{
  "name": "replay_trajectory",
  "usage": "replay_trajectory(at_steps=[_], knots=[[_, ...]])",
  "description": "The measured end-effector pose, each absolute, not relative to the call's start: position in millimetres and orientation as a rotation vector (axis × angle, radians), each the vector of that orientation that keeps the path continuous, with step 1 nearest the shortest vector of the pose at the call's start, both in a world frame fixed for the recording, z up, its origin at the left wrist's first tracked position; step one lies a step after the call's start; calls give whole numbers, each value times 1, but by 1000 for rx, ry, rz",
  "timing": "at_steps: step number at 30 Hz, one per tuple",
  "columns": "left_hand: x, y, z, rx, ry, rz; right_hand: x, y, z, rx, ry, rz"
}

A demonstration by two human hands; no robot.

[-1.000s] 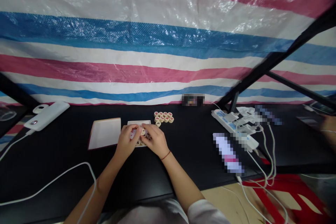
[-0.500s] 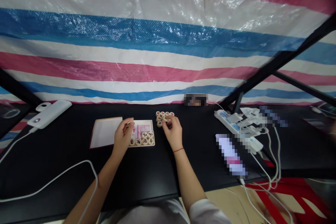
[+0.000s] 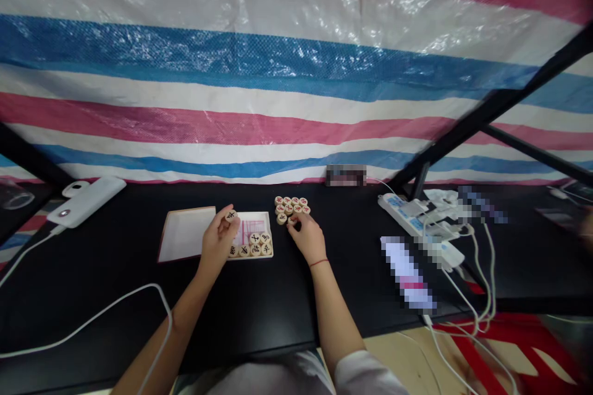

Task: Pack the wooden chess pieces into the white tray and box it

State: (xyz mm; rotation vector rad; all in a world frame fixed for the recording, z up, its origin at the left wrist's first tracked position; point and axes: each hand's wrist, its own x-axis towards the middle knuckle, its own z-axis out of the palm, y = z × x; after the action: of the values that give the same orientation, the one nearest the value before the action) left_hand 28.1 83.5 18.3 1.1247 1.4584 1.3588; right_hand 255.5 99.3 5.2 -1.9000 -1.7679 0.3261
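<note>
My left hand is closed on a round Chinese chess piece, its dark character facing up, over the left part of a shallow white box. Inside that box, several dark-lettered pieces lie along the near side, with a sheet of pink lines under them. To the right of the box, several more pieces stand in rows on the table, those at the back red-lettered. My right hand pinches a piece at the near edge of this group; my fingers partly cover it.
An open box lid lies left of the box on the black table. A white power bank with a cable is at far left. On the right are a power strip, cables and a blurred phone. A striped sheet hangs behind.
My left hand has turned, so the face of its piece now shows. My right hand has shifted slightly right and nearer, uncovering more of the grouped pieces.
</note>
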Motion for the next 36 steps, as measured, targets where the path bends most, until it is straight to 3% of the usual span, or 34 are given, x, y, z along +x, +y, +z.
replay_trajectory(at_steps=[5,9,16,22,29,36], knots=[[27,82,17,1329,1483,1378,256,96,11,-1838,-1799,313],[30,78,21,1776,1526,1339,241,88,25,-1530,-1803,318],[38,68,15,2263,1371,1155,201,72,24,-1140,-1849,692],[37,71,14,2350,1381,1063,205,75,27,-1152,-1772,573],[25,76,21,2403,1586,801,252,94,19,-1555,-1589,347],[16,72,23,2385,1569,538,269,97,8,-1747,-1740,366]])
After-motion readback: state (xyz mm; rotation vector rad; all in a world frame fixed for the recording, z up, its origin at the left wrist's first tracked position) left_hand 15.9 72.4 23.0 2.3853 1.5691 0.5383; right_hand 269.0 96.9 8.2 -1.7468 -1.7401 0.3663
